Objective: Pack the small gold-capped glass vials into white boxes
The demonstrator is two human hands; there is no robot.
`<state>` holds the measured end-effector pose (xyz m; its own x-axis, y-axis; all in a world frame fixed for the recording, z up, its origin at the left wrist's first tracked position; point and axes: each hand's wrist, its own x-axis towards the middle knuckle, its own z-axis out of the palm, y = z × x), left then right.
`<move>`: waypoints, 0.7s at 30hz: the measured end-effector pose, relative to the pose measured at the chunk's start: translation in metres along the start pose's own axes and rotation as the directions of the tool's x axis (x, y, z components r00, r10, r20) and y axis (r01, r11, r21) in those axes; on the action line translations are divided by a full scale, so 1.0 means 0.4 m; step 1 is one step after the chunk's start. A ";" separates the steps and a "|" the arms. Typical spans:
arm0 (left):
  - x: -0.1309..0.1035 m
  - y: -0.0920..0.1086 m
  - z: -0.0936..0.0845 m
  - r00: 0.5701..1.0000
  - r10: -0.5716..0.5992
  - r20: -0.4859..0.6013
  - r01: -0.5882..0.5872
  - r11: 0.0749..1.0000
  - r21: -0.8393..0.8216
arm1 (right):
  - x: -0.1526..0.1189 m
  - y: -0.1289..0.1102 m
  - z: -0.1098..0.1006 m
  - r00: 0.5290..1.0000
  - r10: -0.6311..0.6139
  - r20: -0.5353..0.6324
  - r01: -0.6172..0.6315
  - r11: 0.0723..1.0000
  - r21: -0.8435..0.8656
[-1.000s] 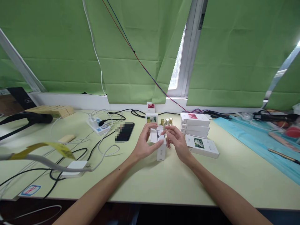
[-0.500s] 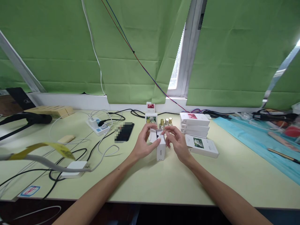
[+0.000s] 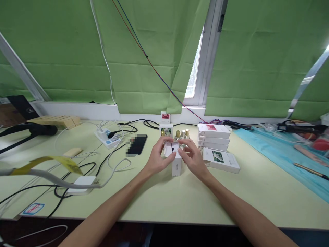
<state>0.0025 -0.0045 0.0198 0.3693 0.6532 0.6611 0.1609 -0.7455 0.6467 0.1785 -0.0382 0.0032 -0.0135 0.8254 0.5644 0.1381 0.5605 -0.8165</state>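
Shifted slightly toward the box's right edge since the earlier frame, the right hand (image 3: 194, 158) is held there with fingers curled; whether anything is gripped cannot be told. By the left hand (image 3: 159, 158), the open white box (image 3: 176, 167) is held upright on the table (image 3: 164, 202), near capped bottles (image 3: 183, 134).

Compared with the earlier views, the right hand (image 3: 194, 158) has shifted: its thumb now lies at the upper right edge of the box (image 3: 176, 166), its lower fingers no longer hanging alongside.
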 end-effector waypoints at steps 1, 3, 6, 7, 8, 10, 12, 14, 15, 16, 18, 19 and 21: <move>0.000 0.000 0.000 1.000 0.003 -0.002 -0.003 1.000 0.003 | 0.000 0.000 0.000 1.000 0.001 0.003 -0.001 1.000 -0.008; -0.001 -0.001 0.000 1.000 0.004 -0.003 -0.004 1.000 0.008 | 0.000 0.001 0.001 1.000 -0.001 0.001 0.001 1.000 -0.016; -0.001 -0.001 0.001 1.000 0.007 -0.004 -0.007 1.000 0.021 | 0.001 0.003 0.000 1.000 -0.003 -0.002 0.003 1.000 -0.021; -0.001 -0.001 0.001 1.000 0.011 -0.006 -0.011 1.000 0.023 | 0.001 0.003 0.000 1.000 0.000 0.001 0.000 1.000 -0.021; 0.000 0.000 0.001 1.000 0.016 -0.008 -0.016 1.000 0.026 | 0.002 0.004 -0.001 1.000 0.005 0.003 -0.005 1.000 -0.020; 0.001 0.000 0.002 1.000 0.024 -0.011 -0.024 0.999 0.032 | 0.003 0.005 -0.001 1.000 0.017 0.010 -0.017 1.000 -0.014; 0.001 0.002 0.003 1.000 0.027 -0.012 -0.027 0.999 0.037 | 0.004 0.006 -0.002 0.999 0.028 0.015 -0.028 1.000 -0.006; 0.001 0.005 0.004 0.999 0.032 -0.015 -0.031 0.999 0.037 | 0.006 0.008 -0.003 0.999 0.039 0.016 -0.038 0.999 -0.002; 0.000 0.007 0.005 0.999 0.036 -0.019 -0.035 0.999 0.033 | 0.006 0.009 -0.003 0.999 0.045 0.016 -0.045 0.999 -0.002; 0.000 0.008 0.006 0.999 0.039 -0.023 -0.038 0.999 0.028 | 0.007 0.010 -0.003 0.999 0.051 0.016 -0.051 0.999 -0.003; -0.002 0.009 0.007 0.999 0.036 -0.035 -0.036 0.999 0.011 | 0.007 0.012 -0.003 0.998 0.060 0.016 -0.060 0.998 -0.005; -0.003 0.008 0.008 0.999 0.030 -0.040 -0.030 1.000 -0.005 | 0.007 0.012 -0.002 0.998 0.063 0.016 -0.063 0.998 -0.007; -0.005 0.002 0.010 0.999 0.011 -0.048 -0.014 0.998 -0.056 | 0.008 0.013 -0.003 0.997 0.069 0.015 -0.069 0.998 -0.010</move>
<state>0.0056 -0.0068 0.0176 0.3266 0.6506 0.6856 0.1044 -0.7458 0.6580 0.1802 -0.0328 0.0009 -0.0189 0.8631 0.5046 0.1488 0.5015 -0.8523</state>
